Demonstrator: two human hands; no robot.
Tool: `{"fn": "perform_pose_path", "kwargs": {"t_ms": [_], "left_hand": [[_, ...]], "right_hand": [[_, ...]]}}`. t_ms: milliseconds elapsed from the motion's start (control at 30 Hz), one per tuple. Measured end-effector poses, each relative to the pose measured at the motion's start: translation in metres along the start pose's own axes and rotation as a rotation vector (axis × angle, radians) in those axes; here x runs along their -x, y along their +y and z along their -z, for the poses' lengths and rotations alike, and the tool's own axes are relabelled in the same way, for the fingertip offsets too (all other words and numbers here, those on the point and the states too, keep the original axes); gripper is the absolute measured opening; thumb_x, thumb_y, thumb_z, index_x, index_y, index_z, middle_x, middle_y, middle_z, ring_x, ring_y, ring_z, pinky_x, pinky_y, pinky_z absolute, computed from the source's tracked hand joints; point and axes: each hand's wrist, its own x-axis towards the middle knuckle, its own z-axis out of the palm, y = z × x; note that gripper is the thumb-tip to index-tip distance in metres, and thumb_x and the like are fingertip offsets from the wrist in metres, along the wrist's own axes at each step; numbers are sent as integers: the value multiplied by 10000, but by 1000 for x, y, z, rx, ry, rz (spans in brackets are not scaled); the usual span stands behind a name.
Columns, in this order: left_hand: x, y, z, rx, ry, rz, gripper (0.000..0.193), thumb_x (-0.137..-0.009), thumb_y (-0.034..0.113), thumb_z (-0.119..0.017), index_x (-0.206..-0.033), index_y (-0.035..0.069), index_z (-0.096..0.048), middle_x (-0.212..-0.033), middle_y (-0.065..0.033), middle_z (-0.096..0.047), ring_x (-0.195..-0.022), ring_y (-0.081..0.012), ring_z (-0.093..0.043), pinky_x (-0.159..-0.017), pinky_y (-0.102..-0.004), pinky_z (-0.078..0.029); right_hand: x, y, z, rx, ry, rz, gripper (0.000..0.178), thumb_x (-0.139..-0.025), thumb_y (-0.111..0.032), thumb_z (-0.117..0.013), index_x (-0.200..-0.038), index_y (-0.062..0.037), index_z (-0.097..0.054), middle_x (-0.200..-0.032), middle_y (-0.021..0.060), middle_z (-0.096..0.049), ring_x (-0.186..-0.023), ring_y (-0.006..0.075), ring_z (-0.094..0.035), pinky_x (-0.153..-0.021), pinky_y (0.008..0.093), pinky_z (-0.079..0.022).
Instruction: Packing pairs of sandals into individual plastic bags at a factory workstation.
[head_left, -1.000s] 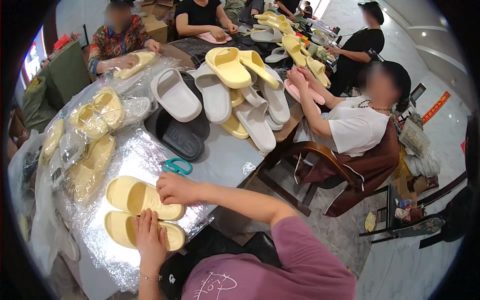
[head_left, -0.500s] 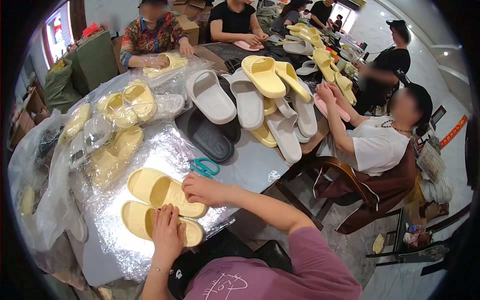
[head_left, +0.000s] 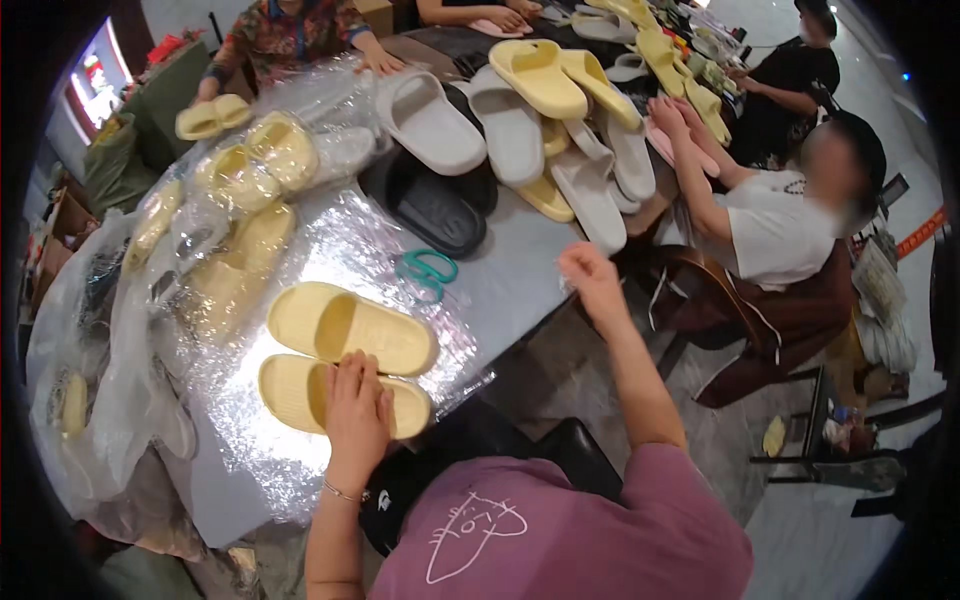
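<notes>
Left hand (head_left: 358, 405) lies over ribbed yellow slipper (head_left: 290, 392), smooth-soled twin (head_left: 385, 335) just beyond; grip I can't tell. Right hand (head_left: 590, 280) well rightward, fingers bunched, contents unclear. Glossy crinkled film (head_left: 250, 480) beneath both.

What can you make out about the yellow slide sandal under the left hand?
The yellow slide sandal looks like soft, matte moulded foam or rubber, with one broad strap and an open footbed. It lies sole-down on shiny clear film, toe toward picture left, close alongside a matching slide. The left hand lies across its middle, hiding part of the footbed; the heel end shows.
</notes>
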Motion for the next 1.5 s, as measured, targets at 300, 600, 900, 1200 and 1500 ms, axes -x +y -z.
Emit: {"fn": "perform_pose_path", "kwargs": {"t_ms": [300, 600, 900, 1200, 1500], "left_hand": [[1, -5, -9, 31, 19, 0, 440, -837, 97, -595, -1245, -35, -498, -1283, -216, -496, -1254, -378, -423, -1096, -491, -270], [53, -24, 67, 67, 235, 0, 502, -816, 71, -590, -1302, 2, -484, -1390, -201, -430, -1325, -385, -353, -1111, -505, -247], [107, -105, 40, -296, -17, 623, 553, -935, 280, -423, -1423, 30, -353, -1512, -148, -280, -1386, -459, -160, -1121, -580, -75], [103, -98, 44, -296, -3, 608, 557, -940, 286, -420, -1427, 28, -345, -1516, -142, -276, -1391, -451, -150, -1126, -568, -74], [85, -91, 51, -222, 48, 635, 556, -887, 250, -514, -1374, 4, -413, -1459, -285, -282, -1349, -519, -173, -1121, -565, -133]], "right_hand": [[10, 56, 24, 227, 163, -90, 182, -790, -139, -721, -825, 32, -669, -807, 58, -633, -739, 125, -587, -683, 268, -469], [17, -23, -22, 663, 220, 358, 153, -775, -143, -690, -867, -36, -630, -903, 109, -626, -835, 314, -565, -767, 431, -435], [66, -106, -263, 697, -489, 819, 332, -831, -340, -609, -902, -16, -627, -940, 116, -581, -936, 273, -533, -782, 424, -410], [28, -146, -148, 445, -330, 609, 172, -709, -117, -611, -823, -2, -553, -863, 176, -548, -850, 368, -524, -766, 442, -424], [-183, -128, 141, 573, 550, 407, 306, -862, -234, -608, -921, 66, -617, -824, 222, -645, -760, 342, -627, -684, 392, -473]]}}
